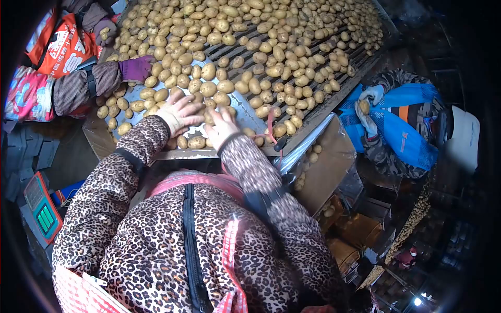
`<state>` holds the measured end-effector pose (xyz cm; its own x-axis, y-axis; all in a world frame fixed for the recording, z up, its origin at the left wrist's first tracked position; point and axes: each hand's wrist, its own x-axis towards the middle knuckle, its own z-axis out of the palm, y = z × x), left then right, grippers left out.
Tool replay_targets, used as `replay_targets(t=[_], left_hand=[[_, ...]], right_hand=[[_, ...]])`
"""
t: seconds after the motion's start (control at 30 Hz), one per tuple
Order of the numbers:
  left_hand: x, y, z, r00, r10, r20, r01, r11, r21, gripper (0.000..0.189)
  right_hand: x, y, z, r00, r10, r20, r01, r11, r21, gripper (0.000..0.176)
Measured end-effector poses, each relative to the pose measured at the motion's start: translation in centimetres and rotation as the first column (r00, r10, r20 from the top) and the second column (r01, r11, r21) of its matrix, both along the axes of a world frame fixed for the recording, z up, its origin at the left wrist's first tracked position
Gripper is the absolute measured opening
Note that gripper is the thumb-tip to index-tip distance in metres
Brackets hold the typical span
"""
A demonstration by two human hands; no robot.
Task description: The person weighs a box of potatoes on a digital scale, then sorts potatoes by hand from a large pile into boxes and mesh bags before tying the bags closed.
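Many potatoes point(209, 71) lie spread over a slatted sorting table point(240, 47) with a flat metal sheet point(244, 110) at its near end. Both hands wear what look like pale, thin gloves. My left hand point(180, 113) rests palm down among potatoes on the sheet, fingers spread. Beside it, my right hand point(223, 128) reaches over the potatoes near the table's front edge, fingers stretched out and touching some of them. I see no potato gripped in either hand; what lies under the palms is hidden.
At the left, a co-worker's purple glove point(136, 69) touches potatoes. A co-worker in a blue vest point(402, 122) at the right holds a potato point(364, 107). A plastic-lined cardboard box point(330, 159) stands beside the table. Pink string point(270, 125) hangs at its corner; a scale point(43, 207) stands left.
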<state>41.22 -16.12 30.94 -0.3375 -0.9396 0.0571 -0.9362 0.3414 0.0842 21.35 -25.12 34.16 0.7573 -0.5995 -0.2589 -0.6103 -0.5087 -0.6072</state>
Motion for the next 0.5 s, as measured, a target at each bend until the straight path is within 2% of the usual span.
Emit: replay_targets(t=[0.07, 0.1, 0.13, 0.17, 0.2, 0.27, 0.3, 0.37, 0.4, 0.43, 0.47, 0.5], left_hand=[[0.2, 0.5, 1.6, 0.977, 0.214, 0.012, -0.213, 0.976, -0.033, 0.061], [0.2, 1.2, 1.9, 0.961, 0.278, -0.005, -0.277, 0.955, -0.105, 0.060], [0.0, 2.4, 2.1, 0.955, 0.295, -0.035, -0.297, 0.946, -0.132, 0.059], [-0.5, 3.7, 2.4, 0.949, 0.309, -0.062, -0.315, 0.936, -0.159, 0.058], [-1.3, 5.0, 2.6, 0.939, 0.316, -0.132, -0.331, 0.937, -0.108, 0.055], [-2.6, 7.6, 1.4, 0.939, 0.287, -0.191, -0.309, 0.947, -0.093, 0.051], [-3.0, 8.7, 0.6, 0.937, 0.290, -0.194, -0.308, 0.949, -0.065, 0.049], [-2.8, 10.3, -1.6, 0.923, 0.324, -0.209, -0.336, 0.942, -0.021, 0.047], [-2.9, 10.6, -1.1, 0.914, 0.352, -0.201, -0.362, 0.932, -0.011, 0.046], [-2.8, 11.0, -1.3, 0.908, 0.369, -0.196, -0.380, 0.925, -0.019, 0.046], [-2.7, 11.3, -1.9, 0.902, 0.385, -0.194, -0.397, 0.917, -0.027, 0.046], [-2.8, 11.6, -2.6, 0.896, 0.397, -0.197, -0.410, 0.911, -0.032, 0.046]], right_hand=[[-3.7, -0.7, 3.4, 0.974, 0.046, 0.220, -0.089, 0.977, 0.191, 0.041], [-6.2, -2.5, 2.9, 0.903, -0.222, 0.369, 0.077, 0.927, 0.368, 0.039], [-8.8, -4.4, 2.4, 0.733, -0.467, 0.494, 0.169, 0.829, 0.533, 0.037], [-10.7, -7.0, 1.8, 0.791, -0.505, 0.346, 0.345, 0.835, 0.429, 0.042], [-12.3, -10.6, 0.5, 0.810, -0.552, 0.197, 0.491, 0.823, 0.287, 0.048], [-13.5, -17.2, -2.1, 0.736, -0.674, -0.065, 0.671, 0.739, -0.068, 0.064], [-13.0, -18.2, -2.0, 0.649, -0.740, -0.175, 0.696, 0.671, -0.256, 0.073], [-8.0, -14.6, -4.7, 0.566, -0.707, -0.423, 0.476, 0.700, -0.533, 0.087], [-6.6, -12.8, -6.5, 0.543, -0.773, -0.327, 0.475, 0.604, -0.639, 0.096], [-5.8, -11.8, -6.7, 0.616, -0.723, -0.313, 0.459, 0.652, -0.603, 0.099], [-4.1, -10.3, -0.5, 0.723, -0.413, -0.554, 0.311, 0.910, -0.273, 0.097], [-3.1, -8.5, -2.0, 0.811, -0.373, -0.451, 0.386, 0.920, -0.067, 0.084]])
